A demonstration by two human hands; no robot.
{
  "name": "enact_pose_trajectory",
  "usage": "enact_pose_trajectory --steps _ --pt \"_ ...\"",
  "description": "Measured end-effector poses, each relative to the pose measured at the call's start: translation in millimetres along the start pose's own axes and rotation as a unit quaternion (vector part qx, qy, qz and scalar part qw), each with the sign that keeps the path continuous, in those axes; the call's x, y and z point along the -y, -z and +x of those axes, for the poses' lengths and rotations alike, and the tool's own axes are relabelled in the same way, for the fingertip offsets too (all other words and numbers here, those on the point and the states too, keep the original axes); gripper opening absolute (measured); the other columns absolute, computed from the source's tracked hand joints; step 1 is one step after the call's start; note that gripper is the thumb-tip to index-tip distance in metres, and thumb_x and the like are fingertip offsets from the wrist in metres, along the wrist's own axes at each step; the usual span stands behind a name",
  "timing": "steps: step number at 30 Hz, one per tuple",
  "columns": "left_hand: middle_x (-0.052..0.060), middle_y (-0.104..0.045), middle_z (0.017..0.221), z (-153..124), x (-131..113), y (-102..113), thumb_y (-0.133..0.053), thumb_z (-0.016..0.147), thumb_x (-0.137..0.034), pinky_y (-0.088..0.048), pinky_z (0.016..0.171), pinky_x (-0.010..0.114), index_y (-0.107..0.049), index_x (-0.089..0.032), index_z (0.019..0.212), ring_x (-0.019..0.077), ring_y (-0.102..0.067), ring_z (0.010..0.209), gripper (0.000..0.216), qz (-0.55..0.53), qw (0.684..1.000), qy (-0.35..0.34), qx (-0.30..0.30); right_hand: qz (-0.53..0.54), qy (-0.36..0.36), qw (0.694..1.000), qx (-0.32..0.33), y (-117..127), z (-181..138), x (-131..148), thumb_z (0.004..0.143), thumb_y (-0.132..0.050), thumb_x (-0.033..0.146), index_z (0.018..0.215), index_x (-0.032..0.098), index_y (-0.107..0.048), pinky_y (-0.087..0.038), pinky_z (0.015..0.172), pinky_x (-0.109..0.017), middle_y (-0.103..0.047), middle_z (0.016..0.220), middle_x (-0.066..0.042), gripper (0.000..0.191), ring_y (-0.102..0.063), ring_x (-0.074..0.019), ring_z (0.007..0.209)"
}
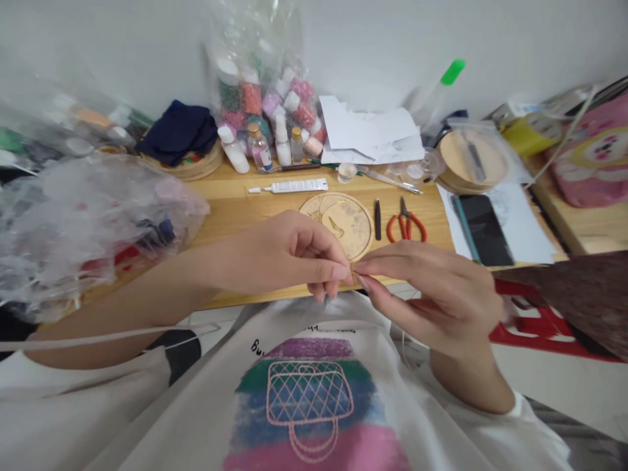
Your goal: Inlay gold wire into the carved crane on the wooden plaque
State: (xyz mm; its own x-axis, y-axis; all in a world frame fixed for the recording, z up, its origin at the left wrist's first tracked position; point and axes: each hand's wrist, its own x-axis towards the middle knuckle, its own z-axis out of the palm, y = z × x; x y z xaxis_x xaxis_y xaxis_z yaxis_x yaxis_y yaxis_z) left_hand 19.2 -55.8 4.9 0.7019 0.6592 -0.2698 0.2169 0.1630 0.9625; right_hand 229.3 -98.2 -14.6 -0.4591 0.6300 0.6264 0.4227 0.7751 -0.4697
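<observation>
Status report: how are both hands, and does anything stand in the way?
Left hand, right hand: pinching, close together. Tiny item between them, too small to identify. Wooden disc beyond, not blocking.

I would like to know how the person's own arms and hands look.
The left hand and right hand are bare, without visible glove or ring. Both forearms are uncovered below loose white fabric sleeves. A thin white cord crosses the left one in this view; whether worn is unclear.
</observation>
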Motion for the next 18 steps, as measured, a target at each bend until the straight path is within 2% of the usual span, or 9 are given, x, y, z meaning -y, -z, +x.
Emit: enact_pose_trajectory --steps 6,14,18 --pt "0.000 -0.068 0.059 -2.6 -2.1 -5.2 -0.063 0.080 -0.028 -0.042 0.048 0.019 -0.073 -0.019 0.069 0.0132 -0.062 0.055 0.017 0.097 0.994 -0.028 -0.047 -0.032 -0.004 0.999 0.015 2.9 -3.7 0.6 0.086 -0.067 0.012 0.093 0.019 -0.069 -0.060 0.071 -0.027 -0.077 0.085 -0.005 0.010 -0.073 -0.0147 0.078" --pt "-0.001 -0.069 0.058 -0.5 -5.4 -9.0 -0.063 0.080 -0.019 -0.037 0.044 0.017 -0.071 -0.016 0.062 0.0100 -0.059 0.051 0.020 0.157 0.985 -0.025 -0.062 -0.117 0.029 0.992 0.037 6.5 -6.2 2.2 0.088 -0.067 0.015 0.095 0.017 -0.069 -0.059 0.074 -0.030 -0.078 0.087 -0.006 0.008 -0.074 -0.0170 0.082" --pt "-0.001 -0.068 0.057 0.1 -7.8 -9.7 -0.060 0.080 -0.016 -0.034 0.043 0.016 -0.069 -0.014 0.060 0.0068 -0.053 0.048 0.022 0.186 0.980 -0.018 -0.060 -0.166 0.066 0.983 0.033 5.8 -7.5 -1.0 0.086 -0.069 0.016 0.094 0.016 -0.069 -0.057 0.067 -0.030 -0.078 0.084 -0.005 0.008 -0.073 -0.0169 0.076"
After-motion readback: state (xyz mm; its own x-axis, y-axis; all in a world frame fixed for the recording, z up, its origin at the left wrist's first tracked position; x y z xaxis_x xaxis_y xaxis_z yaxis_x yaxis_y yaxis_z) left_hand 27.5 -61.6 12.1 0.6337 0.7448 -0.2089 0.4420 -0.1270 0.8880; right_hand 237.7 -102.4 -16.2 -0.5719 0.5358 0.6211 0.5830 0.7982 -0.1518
